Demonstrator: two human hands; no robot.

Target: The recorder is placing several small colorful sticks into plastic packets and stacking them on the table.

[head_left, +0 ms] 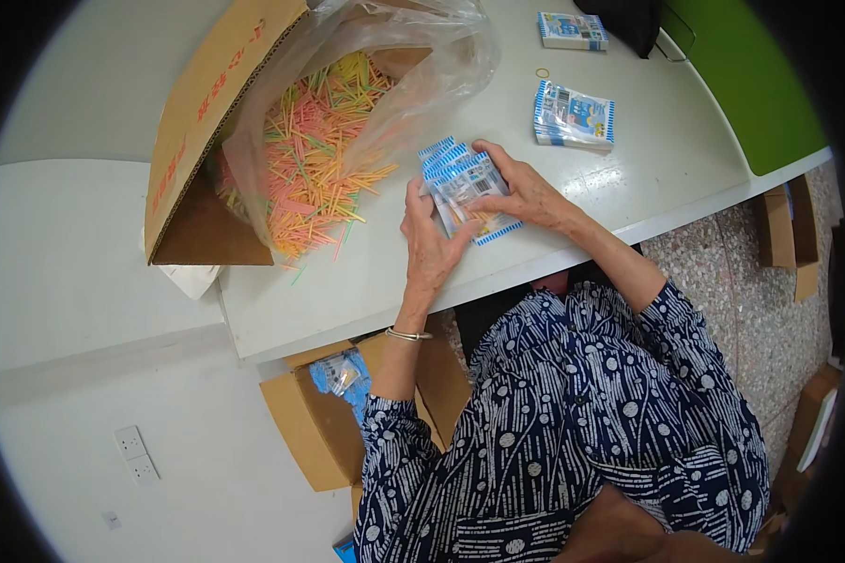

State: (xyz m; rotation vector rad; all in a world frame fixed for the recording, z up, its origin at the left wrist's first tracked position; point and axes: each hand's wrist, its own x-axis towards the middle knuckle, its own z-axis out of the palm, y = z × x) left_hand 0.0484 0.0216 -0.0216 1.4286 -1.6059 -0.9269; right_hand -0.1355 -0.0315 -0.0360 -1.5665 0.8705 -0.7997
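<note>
A small, uneven stack of blue-and-white plastic packets (pixel 462 180) is between my hands, over the table's front part. My left hand (pixel 426 250) grips its left side, with the thumb lying across the lower end. From the right, my right hand (pixel 528 199) closes round the stack, its thumb pressed on the top packet and its fingers at the far edge. Yellowish and pink contents show through the lower part of the top packet. Left of my hands, thin pastel sticks (pixel 319 155) in pink, yellow, orange and green spill from a clear plastic bag (pixel 451 70).
A cardboard box (pixel 202 141) lies on its side round the bag. Two packet stacks (pixel 575 117) (pixel 573 32) and a rubber band (pixel 543 72) lie on the white table (pixel 657 178). Below its edge, an open carton (pixel 305 432) holds blue packets (pixel 343 375).
</note>
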